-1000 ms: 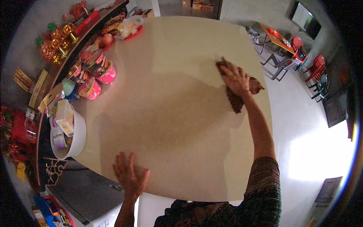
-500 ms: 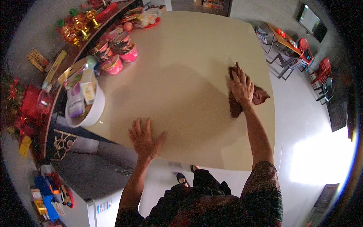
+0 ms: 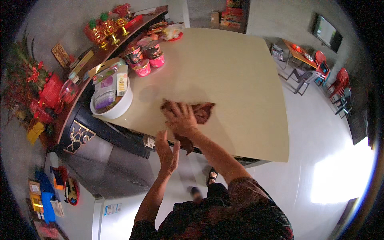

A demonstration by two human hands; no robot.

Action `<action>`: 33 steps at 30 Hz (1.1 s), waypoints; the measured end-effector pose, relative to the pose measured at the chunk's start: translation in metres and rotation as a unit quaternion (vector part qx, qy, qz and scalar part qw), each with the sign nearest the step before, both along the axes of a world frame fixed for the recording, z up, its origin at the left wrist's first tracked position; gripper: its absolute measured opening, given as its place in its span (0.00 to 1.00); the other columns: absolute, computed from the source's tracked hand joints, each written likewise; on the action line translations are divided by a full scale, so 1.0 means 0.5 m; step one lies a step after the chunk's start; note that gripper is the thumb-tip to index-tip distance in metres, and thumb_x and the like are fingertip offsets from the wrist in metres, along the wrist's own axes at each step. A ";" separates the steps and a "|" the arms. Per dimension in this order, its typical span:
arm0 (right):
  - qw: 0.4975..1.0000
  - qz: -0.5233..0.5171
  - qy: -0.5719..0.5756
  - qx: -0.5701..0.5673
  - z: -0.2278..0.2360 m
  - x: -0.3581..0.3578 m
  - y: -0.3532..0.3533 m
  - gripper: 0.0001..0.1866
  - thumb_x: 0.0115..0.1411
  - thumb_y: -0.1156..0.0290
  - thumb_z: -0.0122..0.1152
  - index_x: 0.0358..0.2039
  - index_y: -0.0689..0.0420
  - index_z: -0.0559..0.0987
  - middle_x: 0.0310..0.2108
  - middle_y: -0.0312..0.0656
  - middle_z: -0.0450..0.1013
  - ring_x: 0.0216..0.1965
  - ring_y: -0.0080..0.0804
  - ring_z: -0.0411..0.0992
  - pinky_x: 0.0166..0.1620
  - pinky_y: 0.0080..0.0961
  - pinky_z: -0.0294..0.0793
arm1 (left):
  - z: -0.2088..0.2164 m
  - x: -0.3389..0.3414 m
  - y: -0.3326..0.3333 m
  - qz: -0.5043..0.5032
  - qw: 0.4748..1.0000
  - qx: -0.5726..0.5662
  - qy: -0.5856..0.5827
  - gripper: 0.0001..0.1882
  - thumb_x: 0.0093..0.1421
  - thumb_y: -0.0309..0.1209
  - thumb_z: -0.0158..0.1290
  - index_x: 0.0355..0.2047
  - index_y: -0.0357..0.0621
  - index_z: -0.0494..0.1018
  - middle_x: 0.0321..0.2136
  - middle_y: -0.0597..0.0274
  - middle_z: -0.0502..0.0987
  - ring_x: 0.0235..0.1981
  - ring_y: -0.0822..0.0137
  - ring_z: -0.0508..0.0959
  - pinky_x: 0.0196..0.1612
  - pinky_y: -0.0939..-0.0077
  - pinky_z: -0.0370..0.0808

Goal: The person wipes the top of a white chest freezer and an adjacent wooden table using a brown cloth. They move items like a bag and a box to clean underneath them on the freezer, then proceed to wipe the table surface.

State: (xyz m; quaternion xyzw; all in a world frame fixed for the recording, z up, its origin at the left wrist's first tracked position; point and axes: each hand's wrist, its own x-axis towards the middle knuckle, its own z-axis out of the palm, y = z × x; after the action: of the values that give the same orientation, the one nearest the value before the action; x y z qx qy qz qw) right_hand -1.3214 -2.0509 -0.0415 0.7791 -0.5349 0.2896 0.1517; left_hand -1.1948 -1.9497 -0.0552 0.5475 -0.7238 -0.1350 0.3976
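My right hand (image 3: 182, 120) presses down on a brown cloth (image 3: 204, 112) at the near middle of a cream tabletop (image 3: 236, 76), holding it against the surface. Folds of the cloth stick out to the right of my fingers, and a brown end hangs at the near edge below my wrist. Just left of it, my left hand (image 3: 167, 154) is raised at the table's near edge, open, its fingers stretched out and nothing in it. A white tub (image 3: 122, 105) filled with packages stands at the table's left side.
Pink and black paper cups (image 3: 143, 68) stand in stacks behind the tub, with bagged food (image 3: 173, 31) farther back. A dark curved shelf (image 3: 64, 116) with gold and red ornaments borders the left. Chairs (image 3: 306, 80) and a small table (image 3: 298, 52) stand off to the right.
My right hand has swept the cloth from the table's right side to the near middle, close to my left hand. My left hand has lifted off the tabletop, and the view has shifted.
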 end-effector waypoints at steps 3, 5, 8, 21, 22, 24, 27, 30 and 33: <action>0.995 0.087 0.034 0.041 0.012 0.041 0.032 0.25 0.53 0.50 0.54 0.53 0.35 0.73 0.59 0.38 0.60 0.57 0.44 0.58 0.58 0.45 0.56 | 0.036 -0.011 0.025 0.002 1.000 0.012 0.007 0.36 0.64 0.53 0.41 0.63 0.39 0.53 0.63 0.42 0.50 0.65 0.44 0.48 0.65 0.50 0.42; 0.990 0.130 0.052 0.015 -0.027 0.015 0.041 0.27 0.52 0.51 0.55 0.55 0.37 0.71 0.61 0.38 0.57 0.59 0.44 0.56 0.60 0.43 0.55 | 0.053 -0.031 0.029 -0.052 0.998 0.021 0.021 0.34 0.64 0.49 0.45 0.64 0.47 0.51 0.63 0.38 0.43 0.64 0.41 0.45 0.62 0.44 0.45; 0.973 0.165 0.124 0.107 0.026 -0.056 0.115 0.31 0.51 0.53 0.59 0.56 0.44 0.69 0.63 0.39 0.54 0.60 0.44 0.55 0.61 0.42 0.54 | 0.080 -0.052 0.051 -0.044 0.999 0.024 -0.019 0.31 0.64 0.45 0.47 0.62 0.45 0.54 0.63 0.37 0.44 0.64 0.42 0.45 0.62 0.46 0.47; 0.992 0.075 0.083 0.061 0.094 -0.535 0.410 0.31 0.52 0.58 0.60 0.57 0.45 0.66 0.63 0.36 0.57 0.56 0.40 0.61 0.57 0.41 0.61 | 0.083 -0.395 0.127 -0.156 0.986 -0.013 -0.064 0.29 0.62 0.45 0.51 0.58 0.45 0.59 0.62 0.41 0.49 0.63 0.44 0.51 0.62 0.48 0.50; 0.992 0.071 0.093 0.053 0.088 -0.568 0.429 0.31 0.53 0.59 0.59 0.58 0.45 0.65 0.63 0.36 0.56 0.56 0.40 0.61 0.57 0.40 0.61 | 0.083 -0.424 0.132 -0.155 0.985 -0.011 -0.068 0.29 0.62 0.45 0.51 0.58 0.45 0.60 0.62 0.41 0.49 0.62 0.44 0.52 0.62 0.48 0.50; 0.990 0.083 0.096 0.056 0.086 -0.620 0.461 0.30 0.52 0.60 0.59 0.58 0.44 0.66 0.63 0.36 0.56 0.57 0.40 0.61 0.58 0.41 0.61 | 0.080 -0.473 0.141 -0.127 0.989 -0.001 -0.080 0.29 0.62 0.47 0.49 0.58 0.45 0.60 0.61 0.40 0.51 0.62 0.44 0.52 0.62 0.48 0.50; 0.988 0.112 0.086 0.067 0.079 -0.701 0.463 0.29 0.53 0.61 0.58 0.57 0.42 0.67 0.63 0.37 0.56 0.57 0.40 0.61 0.58 0.42 0.61 | 0.054 -0.532 0.140 -0.069 0.991 0.012 -0.111 0.29 0.62 0.48 0.48 0.57 0.46 0.61 0.60 0.41 0.53 0.62 0.45 0.53 0.62 0.47 0.49; 0.990 0.129 0.045 0.043 0.059 -0.763 0.415 0.27 0.52 0.61 0.59 0.55 0.39 0.70 0.61 0.38 0.59 0.57 0.41 0.62 0.57 0.43 0.62 | 0.029 -0.570 0.131 -0.011 0.986 0.015 -0.164 0.29 0.61 0.50 0.48 0.57 0.46 0.61 0.59 0.42 0.56 0.61 0.46 0.54 0.62 0.46 0.48; 0.988 0.153 -0.021 0.023 0.049 -0.813 0.339 0.28 0.48 0.65 0.60 0.54 0.41 0.72 0.60 0.39 0.61 0.56 0.45 0.63 0.57 0.45 0.62 | 0.040 -0.590 0.136 0.030 0.980 0.021 -0.196 0.31 0.59 0.51 0.50 0.56 0.46 0.62 0.59 0.45 0.57 0.60 0.46 0.55 0.62 0.46 0.48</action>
State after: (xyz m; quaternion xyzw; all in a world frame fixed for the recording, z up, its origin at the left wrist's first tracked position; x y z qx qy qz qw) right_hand -1.7279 -1.8815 -0.0171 0.8487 -0.4191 0.3136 0.0762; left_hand -1.4900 -1.8815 -0.0354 0.5936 -0.7675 -0.0286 0.2405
